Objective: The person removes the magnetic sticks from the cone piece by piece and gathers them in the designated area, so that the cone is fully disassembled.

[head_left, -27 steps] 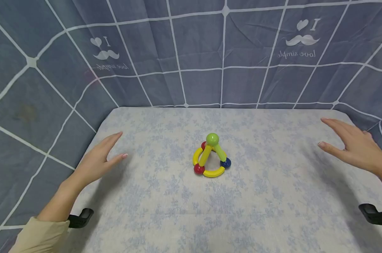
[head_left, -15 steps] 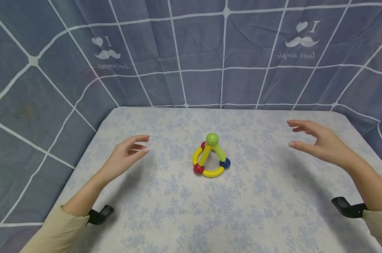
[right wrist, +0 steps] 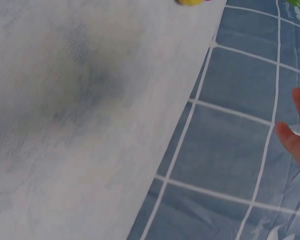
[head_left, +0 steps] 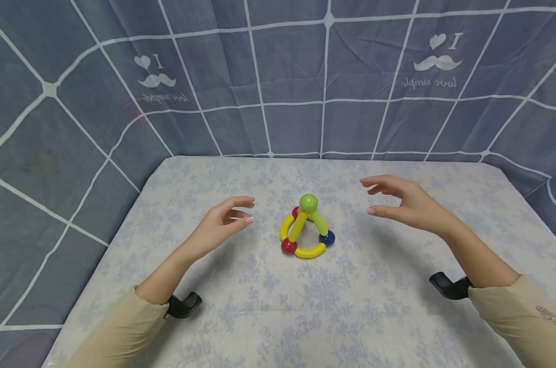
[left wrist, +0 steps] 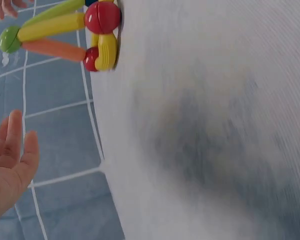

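Note:
Mid-table stands a small pyramid of magnetic balls and sticks [head_left: 298, 226]. A green ball [head_left: 308, 203] tops it, and its base is a ring of curved yellow sticks [head_left: 310, 251] joined by red balls [head_left: 289, 246] and a dark blue ball [head_left: 327, 238]. An orange stick [left wrist: 55, 49] on its far side shows in the left wrist view. To the left of the pyramid, my left hand [head_left: 218, 228] hovers above the table with loosely bent fingers. My right hand [head_left: 408, 204] hovers on the other side, farther off, thumb and fingers apart. Both are apart from the toy and hold nothing.
A pale cloth with a blue floral print [head_left: 278, 317] covers the table. Blue-grey curtains with white grid lines [head_left: 291, 66] hang behind it and at the sides. A black wrist mount [head_left: 183, 305] sits on my left forearm, another mount [head_left: 449, 286] on my right.
Both hands have moved inward from the table's sides toward the pyramid, and the left fingers have bent a little. The pyramid has stayed in place.

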The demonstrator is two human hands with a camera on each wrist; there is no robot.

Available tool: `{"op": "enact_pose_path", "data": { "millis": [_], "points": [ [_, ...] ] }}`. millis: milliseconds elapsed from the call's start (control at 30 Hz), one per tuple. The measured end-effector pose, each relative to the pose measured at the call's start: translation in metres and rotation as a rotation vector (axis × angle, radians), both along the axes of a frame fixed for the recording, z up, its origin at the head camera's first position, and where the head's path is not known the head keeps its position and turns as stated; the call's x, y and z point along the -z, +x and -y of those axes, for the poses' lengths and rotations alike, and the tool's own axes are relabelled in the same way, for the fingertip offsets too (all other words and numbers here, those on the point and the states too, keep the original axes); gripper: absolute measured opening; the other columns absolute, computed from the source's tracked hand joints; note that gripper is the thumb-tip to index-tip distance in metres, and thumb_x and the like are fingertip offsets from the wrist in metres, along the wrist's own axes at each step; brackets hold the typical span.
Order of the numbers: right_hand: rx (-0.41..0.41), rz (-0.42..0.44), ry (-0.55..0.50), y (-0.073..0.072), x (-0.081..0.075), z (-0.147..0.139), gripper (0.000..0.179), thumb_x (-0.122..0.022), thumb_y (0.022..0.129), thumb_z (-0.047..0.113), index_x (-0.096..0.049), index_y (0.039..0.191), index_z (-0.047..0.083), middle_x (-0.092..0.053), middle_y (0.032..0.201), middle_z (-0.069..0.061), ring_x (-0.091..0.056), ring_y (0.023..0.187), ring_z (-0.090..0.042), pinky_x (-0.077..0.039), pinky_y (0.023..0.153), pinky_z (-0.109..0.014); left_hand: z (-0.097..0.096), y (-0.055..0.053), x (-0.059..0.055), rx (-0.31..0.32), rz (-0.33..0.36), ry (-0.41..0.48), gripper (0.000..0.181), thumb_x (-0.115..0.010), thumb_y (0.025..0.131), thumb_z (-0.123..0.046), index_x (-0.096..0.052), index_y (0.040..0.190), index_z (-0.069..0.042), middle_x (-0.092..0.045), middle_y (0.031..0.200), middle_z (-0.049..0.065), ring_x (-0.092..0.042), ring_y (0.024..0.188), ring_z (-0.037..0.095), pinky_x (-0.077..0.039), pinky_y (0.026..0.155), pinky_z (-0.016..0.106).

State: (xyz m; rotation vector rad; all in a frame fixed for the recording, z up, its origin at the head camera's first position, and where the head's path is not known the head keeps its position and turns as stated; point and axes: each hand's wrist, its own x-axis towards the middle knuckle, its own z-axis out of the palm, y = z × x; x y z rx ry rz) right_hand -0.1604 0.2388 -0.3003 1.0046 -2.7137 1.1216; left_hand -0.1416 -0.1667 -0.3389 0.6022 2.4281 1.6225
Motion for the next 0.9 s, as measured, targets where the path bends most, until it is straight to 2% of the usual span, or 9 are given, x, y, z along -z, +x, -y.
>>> {"op": "enact_pose_path", "data": {
  "millis": [233, 533, 733, 900],
  "points": [
    [-0.039, 0.025, -0.039, -0.011, 0.005, 0.022, 0.052, -0.074, 0.080, 0.010, -0.054, 0.128, 0.006, -0.056, 0.124, -0.007, -0.057, 0.104, -0.021, -0.040, 0.095, -0.051, -0.021, -0.006, 0.010, 0.013, 0.025, 0.033, 0.044, -0.063, 0.090, -0.021, -0.050, 0.132, -0.015, -0.052, 0.127, 0.007, -0.055, 0.109, 0.023, -0.048, 0.089, 0.037],
    [-0.072, 0.121, -0.078, -0.021, 0.013, 0.050, 0.054, -0.073, 0.082, 0.012, -0.051, 0.131, 0.006, -0.058, 0.117, -0.010, -0.059, 0.098, -0.018, -0.043, 0.094, -0.045, -0.049, -0.015, 0.015, 0.045, 0.045, 0.041, 0.045, -0.063, 0.090, -0.017, -0.050, 0.132, -0.009, -0.051, 0.128, 0.015, -0.056, 0.108, 0.026, -0.048, 0.089, 0.036],
    [-0.126, 0.158, -0.118, -0.024, 0.014, 0.067, 0.053, -0.071, 0.082, 0.006, -0.051, 0.131, 0.004, -0.059, 0.117, -0.011, -0.060, 0.097, -0.021, -0.047, 0.090, -0.040, -0.067, -0.020, 0.017, 0.043, 0.080, 0.070, 0.045, -0.064, 0.090, -0.018, -0.051, 0.132, -0.012, -0.050, 0.130, 0.013, -0.057, 0.106, 0.024, -0.049, 0.087, 0.036],
    [-0.165, 0.161, -0.119, -0.026, 0.011, 0.078, 0.050, -0.068, 0.082, -0.002, -0.053, 0.129, 0.001, -0.058, 0.120, -0.015, -0.060, 0.096, -0.022, -0.049, 0.086, -0.039, -0.079, -0.024, 0.020, 0.047, 0.103, 0.096, 0.045, -0.063, 0.090, -0.016, -0.050, 0.133, -0.009, -0.047, 0.133, 0.016, -0.059, 0.105, 0.024, -0.050, 0.084, 0.035]
  ]
}}
